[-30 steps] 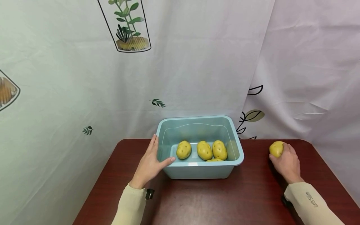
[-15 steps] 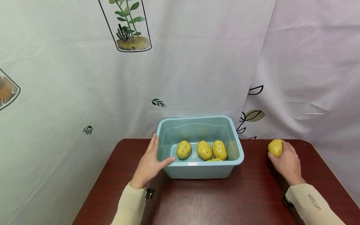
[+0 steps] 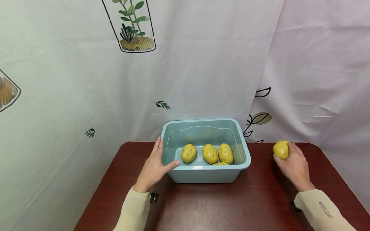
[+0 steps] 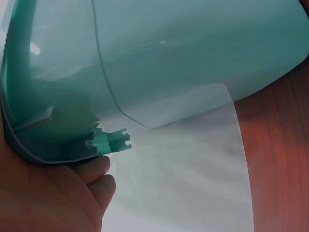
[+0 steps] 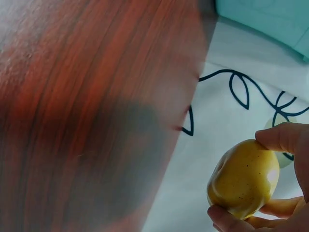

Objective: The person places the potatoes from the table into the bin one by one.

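At the right of the head view my right hand (image 3: 295, 166) grips a yellow potato (image 3: 281, 150) between thumb and fingers. In the right wrist view the held potato (image 5: 244, 179) appears apart from the tabletop, which carries a dark shadow. My left hand (image 3: 153, 166) rests against the left end of a light blue plastic bin (image 3: 205, 176), its fingers straight along the side and the thumb at the front rim. Inside the bin lie several more potatoes (image 3: 189, 153), one mostly hidden behind the front wall. The left wrist view shows fingers (image 4: 94, 170) touching the bin's rim.
The bin stands on a dark red-brown wooden table (image 3: 208, 208), near its back edge. Behind the table hangs a pale curtain (image 3: 202, 64) with plant prints, close to the bin.
My right hand has raised the potato a little and shifted it slightly left toward the bin. The left hand and the bin stay where they were.
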`<act>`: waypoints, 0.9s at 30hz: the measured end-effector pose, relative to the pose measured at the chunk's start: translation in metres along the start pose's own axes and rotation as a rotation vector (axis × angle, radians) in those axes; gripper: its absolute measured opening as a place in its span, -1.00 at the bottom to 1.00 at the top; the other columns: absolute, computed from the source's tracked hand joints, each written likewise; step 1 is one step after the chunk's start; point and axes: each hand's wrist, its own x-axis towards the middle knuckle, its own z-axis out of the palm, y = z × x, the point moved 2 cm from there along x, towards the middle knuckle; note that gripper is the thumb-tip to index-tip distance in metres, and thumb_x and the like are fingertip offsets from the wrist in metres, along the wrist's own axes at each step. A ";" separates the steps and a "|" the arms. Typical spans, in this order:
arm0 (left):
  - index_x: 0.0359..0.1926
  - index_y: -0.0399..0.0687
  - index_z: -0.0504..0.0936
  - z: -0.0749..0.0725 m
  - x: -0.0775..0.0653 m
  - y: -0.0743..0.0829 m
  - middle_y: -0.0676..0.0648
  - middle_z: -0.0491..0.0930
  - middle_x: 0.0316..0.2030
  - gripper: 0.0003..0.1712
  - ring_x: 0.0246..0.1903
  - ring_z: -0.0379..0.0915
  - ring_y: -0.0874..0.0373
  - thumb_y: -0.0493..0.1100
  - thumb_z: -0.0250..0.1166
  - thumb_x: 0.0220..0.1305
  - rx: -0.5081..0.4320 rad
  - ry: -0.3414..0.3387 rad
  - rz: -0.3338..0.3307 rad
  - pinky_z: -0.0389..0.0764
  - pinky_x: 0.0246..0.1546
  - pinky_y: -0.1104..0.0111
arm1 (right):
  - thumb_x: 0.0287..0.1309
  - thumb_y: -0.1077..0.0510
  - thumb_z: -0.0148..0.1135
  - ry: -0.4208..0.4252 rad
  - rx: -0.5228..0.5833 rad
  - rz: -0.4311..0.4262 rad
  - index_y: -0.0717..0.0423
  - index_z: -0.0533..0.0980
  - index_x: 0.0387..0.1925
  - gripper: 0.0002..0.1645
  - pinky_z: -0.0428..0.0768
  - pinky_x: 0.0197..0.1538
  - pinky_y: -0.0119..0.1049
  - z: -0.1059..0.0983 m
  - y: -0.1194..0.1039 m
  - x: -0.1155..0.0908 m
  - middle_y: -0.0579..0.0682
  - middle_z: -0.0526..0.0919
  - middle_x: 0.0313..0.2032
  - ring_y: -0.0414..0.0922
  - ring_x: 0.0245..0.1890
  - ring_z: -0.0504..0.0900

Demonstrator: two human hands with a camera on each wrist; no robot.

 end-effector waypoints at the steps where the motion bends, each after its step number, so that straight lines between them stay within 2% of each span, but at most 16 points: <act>1: 0.60 -0.15 -0.16 0.000 0.000 0.000 0.08 -0.31 0.60 0.40 0.53 -0.07 -0.04 0.56 0.28 0.07 0.003 0.001 0.003 0.27 0.34 -0.11 | 0.10 0.13 0.38 0.003 0.006 -0.006 0.59 0.23 0.30 -0.11 0.39 -0.04 0.40 -0.001 -0.002 -0.001 0.58 0.29 0.24 0.51 0.05 0.38; 27: 0.60 -0.16 -0.15 0.000 0.000 0.001 0.04 -0.29 0.60 0.38 0.52 -0.05 -0.06 0.54 0.29 0.09 0.017 0.007 0.006 0.27 0.34 -0.11 | 0.01 0.15 0.44 0.112 0.066 -0.119 0.48 0.32 0.31 -0.11 0.38 -0.04 0.41 -0.016 -0.039 -0.008 0.48 0.41 0.21 0.49 0.06 0.44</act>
